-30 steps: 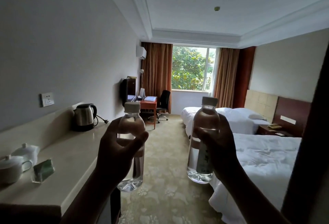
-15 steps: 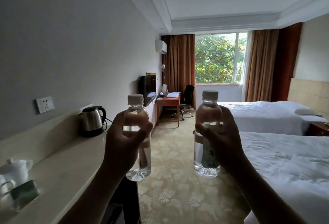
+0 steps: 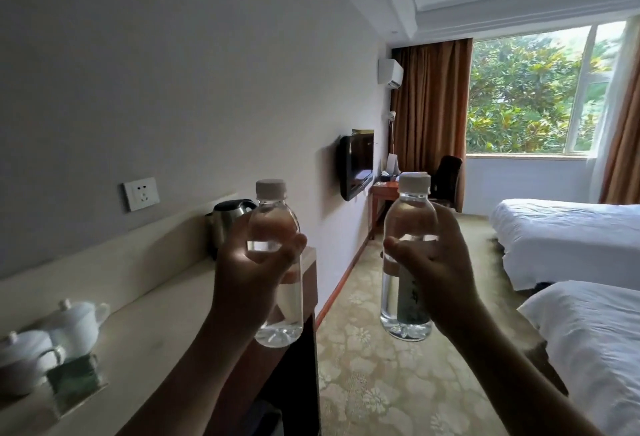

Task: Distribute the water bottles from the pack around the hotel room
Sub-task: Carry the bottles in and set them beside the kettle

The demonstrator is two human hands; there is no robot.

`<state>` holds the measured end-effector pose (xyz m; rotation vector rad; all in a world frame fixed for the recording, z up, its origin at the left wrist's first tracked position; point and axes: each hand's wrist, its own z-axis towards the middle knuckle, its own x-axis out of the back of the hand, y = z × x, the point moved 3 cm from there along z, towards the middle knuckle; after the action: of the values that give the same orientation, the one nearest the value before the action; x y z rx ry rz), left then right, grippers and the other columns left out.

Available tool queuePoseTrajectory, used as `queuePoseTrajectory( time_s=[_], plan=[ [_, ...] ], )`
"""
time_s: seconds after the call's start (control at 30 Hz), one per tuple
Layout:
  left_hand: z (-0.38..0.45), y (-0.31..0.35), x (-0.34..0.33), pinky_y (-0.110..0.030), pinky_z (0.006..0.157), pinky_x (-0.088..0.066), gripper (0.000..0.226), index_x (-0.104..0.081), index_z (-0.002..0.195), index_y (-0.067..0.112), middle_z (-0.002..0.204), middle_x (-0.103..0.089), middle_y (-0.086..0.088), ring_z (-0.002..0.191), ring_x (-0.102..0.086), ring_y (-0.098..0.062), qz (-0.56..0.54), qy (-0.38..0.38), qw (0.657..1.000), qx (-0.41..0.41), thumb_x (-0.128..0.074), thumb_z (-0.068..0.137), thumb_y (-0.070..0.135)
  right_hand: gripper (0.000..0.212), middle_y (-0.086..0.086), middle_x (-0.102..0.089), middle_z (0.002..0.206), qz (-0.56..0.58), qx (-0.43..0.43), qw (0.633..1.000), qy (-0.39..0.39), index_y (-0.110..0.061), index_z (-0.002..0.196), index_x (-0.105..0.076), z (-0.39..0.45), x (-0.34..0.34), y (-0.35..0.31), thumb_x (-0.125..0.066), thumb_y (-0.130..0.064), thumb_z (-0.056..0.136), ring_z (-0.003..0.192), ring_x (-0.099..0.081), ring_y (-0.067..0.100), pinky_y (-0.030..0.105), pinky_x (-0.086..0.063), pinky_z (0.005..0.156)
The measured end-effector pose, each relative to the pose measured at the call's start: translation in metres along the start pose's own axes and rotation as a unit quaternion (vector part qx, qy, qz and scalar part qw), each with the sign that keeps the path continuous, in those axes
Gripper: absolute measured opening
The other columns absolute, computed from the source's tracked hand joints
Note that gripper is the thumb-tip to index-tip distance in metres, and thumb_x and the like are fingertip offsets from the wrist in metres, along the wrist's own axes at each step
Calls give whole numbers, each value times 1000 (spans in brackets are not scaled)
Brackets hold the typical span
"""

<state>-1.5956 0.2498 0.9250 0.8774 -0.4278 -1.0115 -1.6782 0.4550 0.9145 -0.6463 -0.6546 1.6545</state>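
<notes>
Head camera view of a hotel room, seen from just inside, with both of the person's arms raised in front. Their left hand [image 3: 254, 279] is wrapped around the middle of a clear water bottle [image 3: 275, 262] with a white cap, held upright above the end of a long beige counter [image 3: 145, 324]. Their right hand [image 3: 433, 276] grips a second water bottle [image 3: 407, 259] the same way, upright, over the patterned carpet [image 3: 381, 366]; this one shows a greenish label. The two bottles are level with each other and a little apart.

On the counter, at the near left, sit two white lidded cups [image 3: 74, 324] beside a small tray with a green packet [image 3: 74, 376]. Further along stands a steel electric kettle [image 3: 227, 219], partly behind the left bottle, below a white wall socket [image 3: 141, 193]. Beyond it a flat television [image 3: 356, 165] hangs on the wall, then a wooden desk [image 3: 382, 193] with a dark office chair [image 3: 448, 175]. Brown curtains [image 3: 429, 103] frame a window [image 3: 530, 92] full of green leaves. Two beds [image 3: 568, 238] with white linen fill the right side.
</notes>
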Motion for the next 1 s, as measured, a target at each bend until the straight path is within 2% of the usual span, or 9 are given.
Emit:
queuePoseTrajectory(
  time_s=[0.13,0.2,0.3,0.43,0.6,0.7,0.77,0.9,1.0],
  plan=[
    [39,-46,19,-21,54,-55,38,-63,106,16,95,-68,-10,72,-72,-14,14,23,1000,1,-82,74,25,38,-21,-66,87,30,-12,999,-11,-31,101,-52,31,-39,54,-70,-17,70,76,-71,10,26,-59,54],
    [62,-70,29,-24,54,-57,34,-63,106,13,92,-68,-8,70,-71,-12,16,37,999,3,-80,77,15,38,-18,-66,88,36,-20,999,-15,-31,101,-53,50,-60,82,-70,-17,70,77,-71,12,29,-59,56],
    [100,-103,41,-31,56,-58,22,-62,94,8,84,-64,-9,63,-66,-10,20,38,999,-15,-75,78,0,39,-11,-67,91,34,-12,999,-33,-30,104,-55,85,-93,119,-71,-17,70,75,-70,20,37,-61,58],
    [146,-152,56,-31,54,-57,26,-59,85,10,73,-62,2,62,-61,-11,14,64,998,-17,-75,74,-8,44,-12,-65,93,24,-4,998,-63,-36,104,-55,130,-135,156,-73,-19,68,79,-70,22,34,-61,58],
    [169,-200,89,-25,58,-54,31,-60,93,11,76,-64,6,68,-63,-10,35,102,994,13,-78,73,-4,43,-5,-64,95,43,-26,995,-91,-34,104,-56,154,-186,208,-72,-32,65,85,-69,32,48,-62,65],
    [176,-216,117,-34,61,-58,37,-62,96,26,87,-68,8,73,-67,-13,71,150,985,38,-82,66,15,47,-3,-65,98,64,-33,990,-120,-26,111,-54,163,-225,234,-71,-30,68,90,-68,35,63,-57,72],
    [179,-222,134,-36,62,-57,35,-62,94,27,90,-67,7,74,-67,-14,92,170,980,41,-80,65,17,47,-2,-65,97,90,-33,985,-141,-22,112,-54,167,-252,249,-71,-27,69,92,-67,35,67,-55,73],
    [174,-232,158,-38,66,-58,43,-60,102,32,97,-67,6,80,-69,-19,159,222,961,51,-78,62,33,40,-15,-66,94,127,-42,968,-214,-31,107,-55,166,-304,279,-70,-14,74,89,-67,16,59,-58,76],
    [171,-240,167,-22,65,-54,40,-59,97,41,95,-67,13,77,-67,-5,203,273,939,58,-78,65,25,41,-15,-65,91,184,-57,948,-255,-28,107,-55,163,-333,299,-70,-14,72,82,-65,6,38,-59,71]
  ],
)
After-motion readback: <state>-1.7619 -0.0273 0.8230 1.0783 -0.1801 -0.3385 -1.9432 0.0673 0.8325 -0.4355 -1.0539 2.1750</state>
